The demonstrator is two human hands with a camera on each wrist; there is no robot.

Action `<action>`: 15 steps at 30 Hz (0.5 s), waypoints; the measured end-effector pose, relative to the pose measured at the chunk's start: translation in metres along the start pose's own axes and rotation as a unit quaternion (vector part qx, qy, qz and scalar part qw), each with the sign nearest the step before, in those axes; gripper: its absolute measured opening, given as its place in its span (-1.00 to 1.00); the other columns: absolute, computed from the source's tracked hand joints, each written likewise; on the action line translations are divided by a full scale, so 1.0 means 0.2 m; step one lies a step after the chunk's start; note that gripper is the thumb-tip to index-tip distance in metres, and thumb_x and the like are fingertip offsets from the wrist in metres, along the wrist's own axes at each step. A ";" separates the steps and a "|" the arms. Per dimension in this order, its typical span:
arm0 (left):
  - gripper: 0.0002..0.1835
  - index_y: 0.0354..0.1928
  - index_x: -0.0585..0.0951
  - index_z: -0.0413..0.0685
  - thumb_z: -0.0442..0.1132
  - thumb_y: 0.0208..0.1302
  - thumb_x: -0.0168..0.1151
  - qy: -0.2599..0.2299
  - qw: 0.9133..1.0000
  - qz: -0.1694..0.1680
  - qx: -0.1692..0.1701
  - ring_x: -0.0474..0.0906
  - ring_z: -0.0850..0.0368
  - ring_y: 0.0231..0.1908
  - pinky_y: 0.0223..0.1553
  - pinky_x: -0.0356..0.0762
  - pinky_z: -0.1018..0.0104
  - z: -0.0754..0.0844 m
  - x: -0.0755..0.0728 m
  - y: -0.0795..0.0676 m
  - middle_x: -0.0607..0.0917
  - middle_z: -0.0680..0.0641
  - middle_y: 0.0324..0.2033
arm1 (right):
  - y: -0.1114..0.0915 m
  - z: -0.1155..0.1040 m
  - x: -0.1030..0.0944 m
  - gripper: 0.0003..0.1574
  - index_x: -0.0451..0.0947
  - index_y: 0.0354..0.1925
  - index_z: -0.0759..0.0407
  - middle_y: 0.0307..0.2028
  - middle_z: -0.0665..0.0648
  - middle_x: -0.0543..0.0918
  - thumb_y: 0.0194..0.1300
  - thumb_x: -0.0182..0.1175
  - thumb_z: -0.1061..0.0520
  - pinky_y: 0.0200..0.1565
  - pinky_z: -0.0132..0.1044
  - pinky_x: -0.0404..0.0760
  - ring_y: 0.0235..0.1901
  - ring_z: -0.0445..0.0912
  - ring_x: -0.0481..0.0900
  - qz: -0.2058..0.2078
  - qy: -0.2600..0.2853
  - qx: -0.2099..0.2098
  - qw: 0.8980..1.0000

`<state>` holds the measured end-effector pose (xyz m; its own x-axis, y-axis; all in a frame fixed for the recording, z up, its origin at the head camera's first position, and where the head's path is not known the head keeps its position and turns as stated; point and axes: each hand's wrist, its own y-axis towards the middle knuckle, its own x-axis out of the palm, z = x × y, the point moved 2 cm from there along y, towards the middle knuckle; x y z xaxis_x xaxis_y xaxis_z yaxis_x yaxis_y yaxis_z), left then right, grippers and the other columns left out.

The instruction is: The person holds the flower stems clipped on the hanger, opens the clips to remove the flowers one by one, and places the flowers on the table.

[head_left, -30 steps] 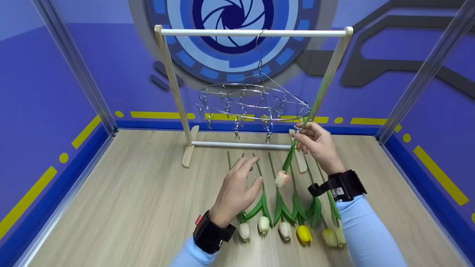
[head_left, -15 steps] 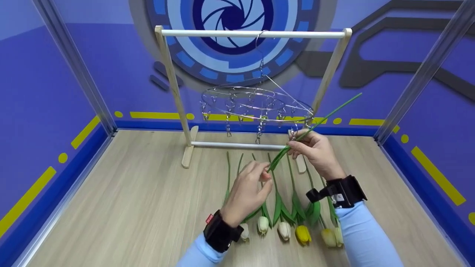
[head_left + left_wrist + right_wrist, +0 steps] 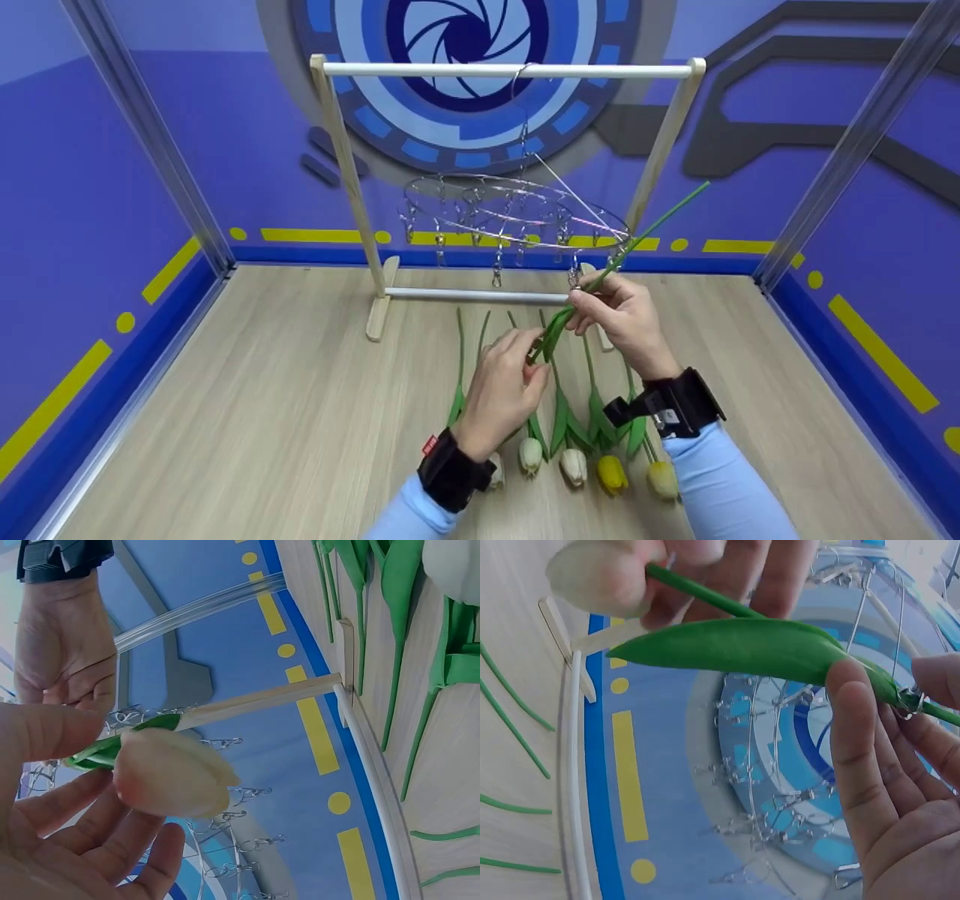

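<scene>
A pale pink-white tulip (image 3: 176,772) slants between my two hands, its green stem pointing up to the right in the head view. My left hand (image 3: 501,390) pinches its stem just behind the bloom, thumb on one side and fingers on the other. My right hand (image 3: 626,322) grips farther up, where the right wrist view shows a small metal clip (image 3: 909,701) around the stem between thumb and fingers. A broad leaf (image 3: 727,649) runs alongside the stem. The clip hanger (image 3: 497,264), a round wire frame with dangling clips, tilts down toward my right hand.
A wooden rack with a white top bar (image 3: 450,70) carries the hanger. On the table (image 3: 262,420) a row of tulips lies with blooms toward me, among them a yellow tulip (image 3: 612,474) and a white tulip (image 3: 574,466). Printed panels (image 3: 180,150) enclose the table.
My left hand has come across to the tulip and taken its stem near the bloom. The tulip has swung from steep to slanted. The hanger has turned and shifted slightly.
</scene>
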<state>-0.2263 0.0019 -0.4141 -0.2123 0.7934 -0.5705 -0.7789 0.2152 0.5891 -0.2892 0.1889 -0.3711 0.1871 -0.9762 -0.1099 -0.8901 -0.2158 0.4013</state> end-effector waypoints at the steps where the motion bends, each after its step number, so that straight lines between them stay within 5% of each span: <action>1: -0.58 0.19 0.61 -0.21 -0.37 0.29 0.39 0.001 1.000 0.006 0.000 0.54 0.14 -0.37 -0.08 0.53 0.15 0.00 0.00 0.00 0.68 -0.10 -0.17 | 0.00 -0.01 0.01 -0.81 0.56 -0.05 0.52 -0.34 0.20 0.74 0.45 0.20 0.36 -0.44 -0.27 0.70 -0.51 -0.06 0.72 0.001 -0.001 0.001 1.000; 15: -0.75 -0.03 0.63 -0.13 -0.28 0.32 0.44 0.019 0.997 0.079 0.010 0.64 0.09 -0.26 -0.09 0.55 0.06 -0.04 0.01 0.04 0.70 -0.05 -0.25 | 0.00 -0.06 0.11 -0.92 0.46 -0.23 0.31 -0.35 0.19 0.76 0.47 0.14 0.40 -0.45 -0.21 0.72 -0.55 -0.09 0.73 -0.046 0.038 -0.017 0.998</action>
<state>-0.2383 0.0002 -0.4143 -0.3547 0.7958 -0.4908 -0.7213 0.1011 0.6852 -0.2794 0.1676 -0.3624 0.2998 -0.9508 -0.0782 -0.8534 -0.3040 0.4234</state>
